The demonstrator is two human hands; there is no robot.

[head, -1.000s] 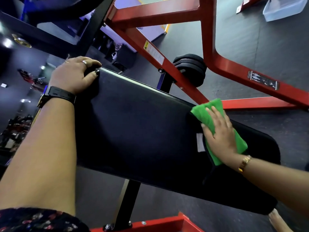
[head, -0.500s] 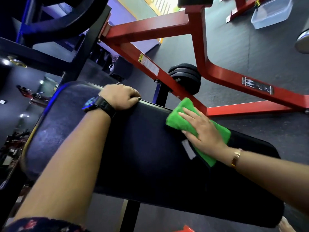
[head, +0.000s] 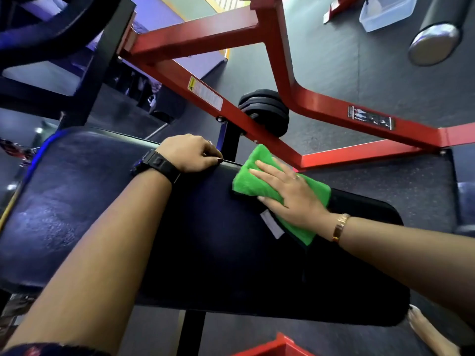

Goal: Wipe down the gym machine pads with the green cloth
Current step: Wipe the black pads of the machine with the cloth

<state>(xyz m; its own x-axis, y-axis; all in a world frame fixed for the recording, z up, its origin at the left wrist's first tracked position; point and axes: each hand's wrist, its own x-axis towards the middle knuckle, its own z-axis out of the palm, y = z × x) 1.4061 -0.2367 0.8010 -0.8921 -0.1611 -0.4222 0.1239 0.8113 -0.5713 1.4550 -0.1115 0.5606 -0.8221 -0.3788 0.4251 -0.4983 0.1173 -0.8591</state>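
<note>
A long black padded bench of the gym machine fills the middle of the view. The folded green cloth lies on the pad's far edge, right of centre. My right hand presses flat on the cloth with fingers spread, a gold watch on the wrist. Just left of the cloth, my left hand grips the pad's far edge, with a black watch on that wrist. A small white label shows on the pad beside the cloth.
The red steel frame crosses behind the pad, with black weight plates on a peg. A clear plastic tub sits on the dark floor at the top right, near a round chrome end. A bare foot shows bottom right.
My right hand has slid the green cloth leftward along the pad's far edge. My left hand has shifted right along that edge, closer to the cloth. The view has tilted to show more pad.
</note>
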